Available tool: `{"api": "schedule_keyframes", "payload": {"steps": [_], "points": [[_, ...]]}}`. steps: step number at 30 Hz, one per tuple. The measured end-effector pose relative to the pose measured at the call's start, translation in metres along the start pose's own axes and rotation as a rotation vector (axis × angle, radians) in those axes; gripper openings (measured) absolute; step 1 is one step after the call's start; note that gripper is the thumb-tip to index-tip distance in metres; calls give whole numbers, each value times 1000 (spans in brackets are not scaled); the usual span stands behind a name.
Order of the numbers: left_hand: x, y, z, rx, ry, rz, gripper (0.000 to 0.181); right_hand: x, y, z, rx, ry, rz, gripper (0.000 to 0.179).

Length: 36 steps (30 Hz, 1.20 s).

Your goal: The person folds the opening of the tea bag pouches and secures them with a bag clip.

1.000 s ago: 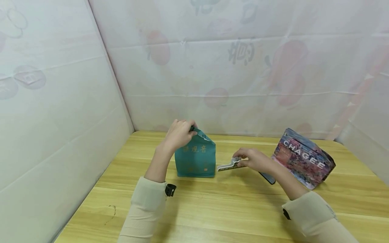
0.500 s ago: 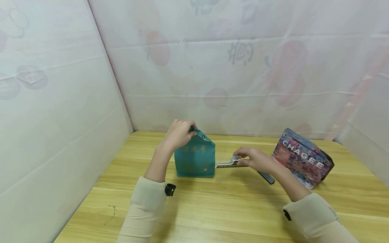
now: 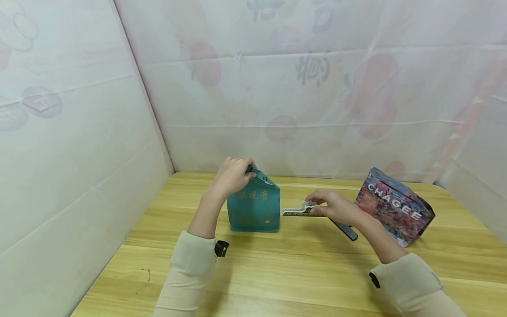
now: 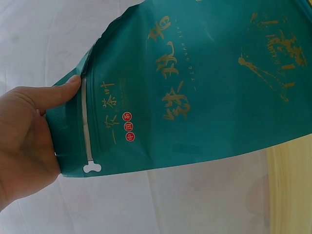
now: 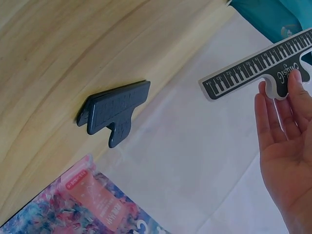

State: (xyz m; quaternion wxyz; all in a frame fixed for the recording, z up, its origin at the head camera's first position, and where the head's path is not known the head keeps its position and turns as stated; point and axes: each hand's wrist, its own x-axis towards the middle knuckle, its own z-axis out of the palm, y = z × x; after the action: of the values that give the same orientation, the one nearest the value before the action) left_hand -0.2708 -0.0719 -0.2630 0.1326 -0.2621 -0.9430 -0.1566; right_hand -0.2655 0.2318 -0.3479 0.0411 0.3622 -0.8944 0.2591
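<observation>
A teal tea bag [image 3: 255, 209] with gold characters stands on the wooden table. My left hand [image 3: 233, 177] pinches its top edge; in the left wrist view the thumb [image 4: 58, 95] lies across the folded strip beside a pale band. Right of the bag, my right hand [image 3: 334, 207] holds a white-edged bag clip [image 3: 295, 212] with a piano-key print by its handle. Its long jaw points left at the bag's side, above the table. The right wrist view shows the clip [image 5: 253, 68] between thumb and fingers [image 5: 268, 122].
A dark bag clip [image 5: 114, 107] rests on the table below my right hand. Farther right, a colourful CHAGEE bag [image 3: 396, 207] leans on the table [image 3: 277, 273]. White printed cloth [image 3: 297, 110] hangs behind and along both sides.
The piano-print clip in my right hand has turned from sloping down leftward to nearly level. My left hand and the teal bag have hardly moved.
</observation>
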Motion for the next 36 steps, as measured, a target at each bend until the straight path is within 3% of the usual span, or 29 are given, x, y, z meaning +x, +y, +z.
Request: {"api": "schedule_keyframes", "payload": {"steps": [16,36], "points": [[0,2,-1,7,1,-4,15,-1,-4,-5,96,73,38,30],[1,3,-1,7,-1,-3,15,1,-18,-1,61,198,47,28]]}}
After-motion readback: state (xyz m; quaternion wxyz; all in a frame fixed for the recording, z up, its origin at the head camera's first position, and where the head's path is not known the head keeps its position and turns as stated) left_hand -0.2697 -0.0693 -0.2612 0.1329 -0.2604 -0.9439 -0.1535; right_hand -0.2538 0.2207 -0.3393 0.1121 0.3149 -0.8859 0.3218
